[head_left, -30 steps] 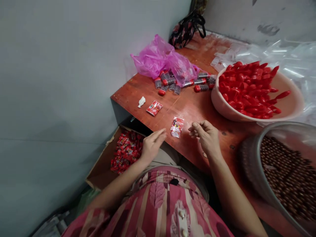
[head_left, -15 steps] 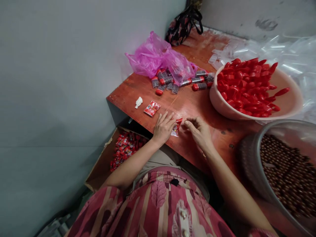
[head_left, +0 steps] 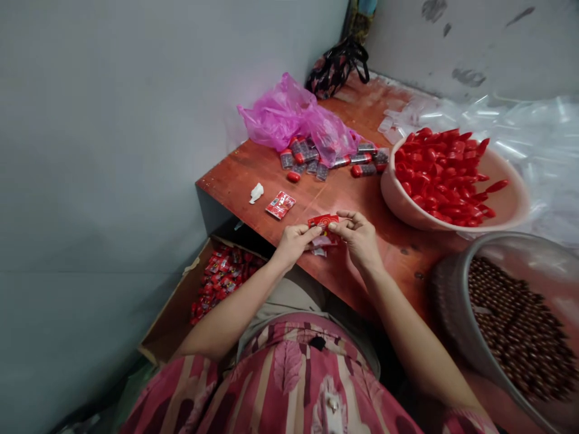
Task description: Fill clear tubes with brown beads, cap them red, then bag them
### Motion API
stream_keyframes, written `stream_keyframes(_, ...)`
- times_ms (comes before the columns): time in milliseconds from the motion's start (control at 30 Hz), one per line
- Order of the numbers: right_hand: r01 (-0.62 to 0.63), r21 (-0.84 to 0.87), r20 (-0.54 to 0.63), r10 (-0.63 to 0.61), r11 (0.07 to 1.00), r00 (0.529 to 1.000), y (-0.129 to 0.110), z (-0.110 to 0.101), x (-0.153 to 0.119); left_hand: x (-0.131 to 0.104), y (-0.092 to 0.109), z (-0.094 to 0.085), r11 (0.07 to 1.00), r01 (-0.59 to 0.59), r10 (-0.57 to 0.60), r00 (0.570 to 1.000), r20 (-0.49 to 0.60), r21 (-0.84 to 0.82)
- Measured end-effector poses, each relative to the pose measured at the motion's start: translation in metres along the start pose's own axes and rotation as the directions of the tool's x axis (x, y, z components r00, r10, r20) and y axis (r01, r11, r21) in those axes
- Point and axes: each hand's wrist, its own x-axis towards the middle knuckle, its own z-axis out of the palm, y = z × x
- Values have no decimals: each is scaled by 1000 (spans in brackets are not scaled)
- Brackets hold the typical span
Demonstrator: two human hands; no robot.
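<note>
A small red printed plastic packet (head_left: pixel 324 229) with a clear lower part is held between both hands above the table's front edge. My left hand (head_left: pixel 295 242) pinches its left side, thumb on top. At its upper right, my right hand (head_left: pixel 359 238) grips it between thumb and fingers. Just under it, a clear piece of plastic (head_left: pixel 319 252) shows, partly hidden. To the left of my hands, a flat red and white packet (head_left: pixel 281 205) lies on the reddish table (head_left: pixel 235 175), beside a crumpled white scrap (head_left: pixel 256 193).
A pink bowl (head_left: pixel 511 208) of red plastic pieces and a grey basin (head_left: pixel 461 301) of brown balls stand to the right. Behind lie red-capped tubes (head_left: pixel 307 155), a pink plastic bag (head_left: pixel 280 114) and a dark floral bag (head_left: pixel 332 69). A cardboard box (head_left: pixel 167 325) of red packets sits lower left.
My left hand has gone from lying flat beside the packet to pinching it. My right hand has moved left and now grips it too. The packet is raised and held between them.
</note>
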Motion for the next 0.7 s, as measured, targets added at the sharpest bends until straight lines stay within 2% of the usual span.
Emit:
stream_keyframes(67,31,-68,-37,-34,997,999,6,-1,2,-1,2,-5,995,30,-37,997,-74,-91)
stream_keyframes(133,89,-289,-30,-102,953,994,12,-4,4,-2,4,-12,993,29,-43,991,-124,-114)
stream_keyframes(167,130,-443,4,-143,887,990,14,-6,6,-3,5,-15,993,32,-47,989,-137,-114)
stream_keyframes(233,215,-705,100,-205,676,974,12,-9,14,-4,6,-19,993,46,-62,987,-150,-110)
stream_keyframes(300,248,-829,128,-260,501,957,1,-9,30,-5,7,-21,990,64,-84,983,-164,-123)
stream_keyframes(400,137,-914,0,-339,381,941,-25,-8,71,-5,9,-19,980,83,-117,976,-185,-183)
stream_keyframes(533,-107,-954,-187,-280,279,942,-50,-4,133,-4,12,-19,962,97,-154,965,-212,-256)
stream_keyframes(600,-173,-965,-218,-238,196,946,-54,-2,154,-4,13,-22,955,113,-176,960,-218,-276)
stream_keyframes(700,-158,-983,-172,-180,88,969,-53,0,162,-3,15,-27,930,132,-216,952,-219,-342)
